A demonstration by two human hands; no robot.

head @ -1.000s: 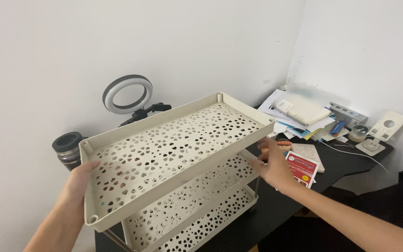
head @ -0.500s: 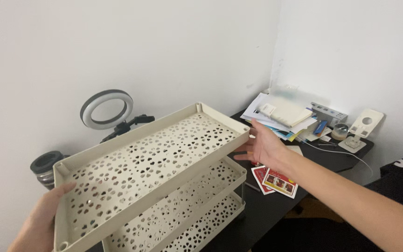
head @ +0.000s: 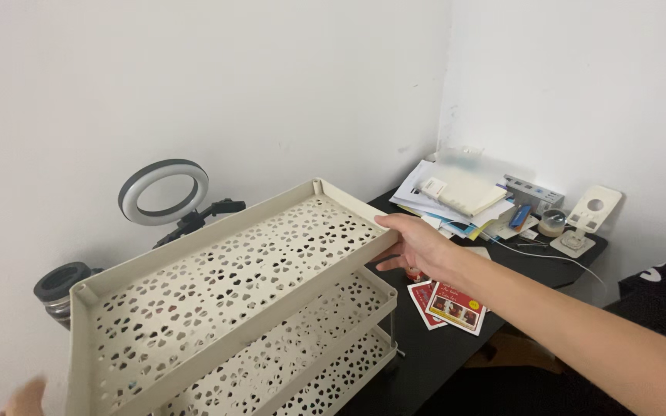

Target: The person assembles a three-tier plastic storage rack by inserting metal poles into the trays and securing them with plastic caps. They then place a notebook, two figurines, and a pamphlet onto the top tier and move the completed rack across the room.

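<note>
Right hand [head: 418,248] curled on far-end rim of cream 3-tier rack [head: 225,285], gripping it. Rack's long axis runs from it toward left hand [head: 1,393]. Left hand at frame edge, blurred; grip can't tell.

Black desk [head: 456,347]: paper stack [head: 456,202], red cards [head: 449,300], tiered rack [head: 271,308].

The right hand [head: 418,246] grips the far corner of a cream three-tier perforated rack [head: 233,285] above the black tabletop [head: 502,308]; the left hand [head: 1,389] blurs at the rack's near end.

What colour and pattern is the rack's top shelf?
Cream top shelf, perforated with small flower-shaped cutouts; the head view shows it.
</note>
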